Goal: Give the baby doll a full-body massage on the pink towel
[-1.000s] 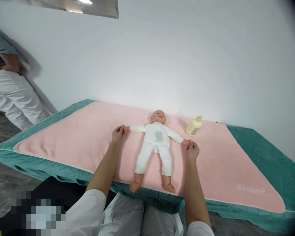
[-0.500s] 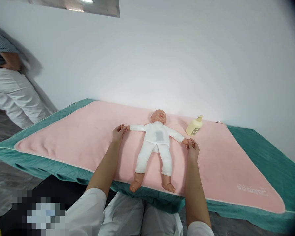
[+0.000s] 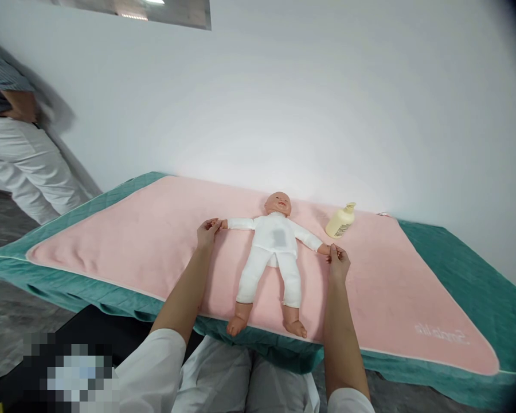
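A baby doll (image 3: 275,235) in a white cloth suit lies face up, arms stretched out to both sides and bare feet toward me. A grey patch marks its chest. At the doll's hand on the left, my left hand (image 3: 207,232) is closed in a pinch on the small fingers. My right hand (image 3: 339,261) pinches the doll's other hand in the same way. Beyond my right hand, a pale yellow pump bottle (image 3: 340,221) leans over on the pink mat (image 3: 382,281).
The mat covers most of a bed with a green quilted cover (image 3: 473,258), which stands against a white wall (image 3: 327,103). On the far left a person in white trousers (image 3: 21,160) stands by the wall. Something black (image 3: 98,332) is at my lower left.
Hardly anything differs. My right hand sits very slightly lower, still at the doll's hand. The doll and bottle stay in place.
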The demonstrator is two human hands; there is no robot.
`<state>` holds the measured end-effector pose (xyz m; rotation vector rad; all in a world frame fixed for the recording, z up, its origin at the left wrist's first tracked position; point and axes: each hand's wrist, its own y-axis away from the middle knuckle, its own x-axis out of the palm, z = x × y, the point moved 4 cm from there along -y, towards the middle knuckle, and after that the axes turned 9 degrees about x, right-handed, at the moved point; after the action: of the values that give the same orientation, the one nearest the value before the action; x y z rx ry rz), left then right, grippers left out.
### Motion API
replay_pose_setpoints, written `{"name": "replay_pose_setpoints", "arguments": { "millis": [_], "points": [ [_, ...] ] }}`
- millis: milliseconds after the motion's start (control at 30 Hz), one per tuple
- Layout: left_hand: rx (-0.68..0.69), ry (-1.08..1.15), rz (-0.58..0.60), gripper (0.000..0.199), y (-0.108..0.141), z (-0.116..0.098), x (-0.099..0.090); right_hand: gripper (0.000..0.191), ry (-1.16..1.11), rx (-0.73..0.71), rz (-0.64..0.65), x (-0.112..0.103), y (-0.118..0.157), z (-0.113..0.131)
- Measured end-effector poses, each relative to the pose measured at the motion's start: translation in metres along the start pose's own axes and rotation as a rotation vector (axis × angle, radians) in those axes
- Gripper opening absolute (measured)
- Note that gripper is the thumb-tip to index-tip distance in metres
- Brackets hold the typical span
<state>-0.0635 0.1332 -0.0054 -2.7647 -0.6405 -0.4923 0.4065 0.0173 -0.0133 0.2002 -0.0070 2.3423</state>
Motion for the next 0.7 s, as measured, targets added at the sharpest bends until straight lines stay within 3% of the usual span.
{"name": "replay_pose_setpoints", "arguments": {
  "millis": [700],
  "points": [
    [-0.022, 0.032, -0.017, 0.019, -0.002, 0.002, 0.000, 0.054, -0.073, 0.042, -0.006, -0.003, -0.010, -0.010]
  ]
}}
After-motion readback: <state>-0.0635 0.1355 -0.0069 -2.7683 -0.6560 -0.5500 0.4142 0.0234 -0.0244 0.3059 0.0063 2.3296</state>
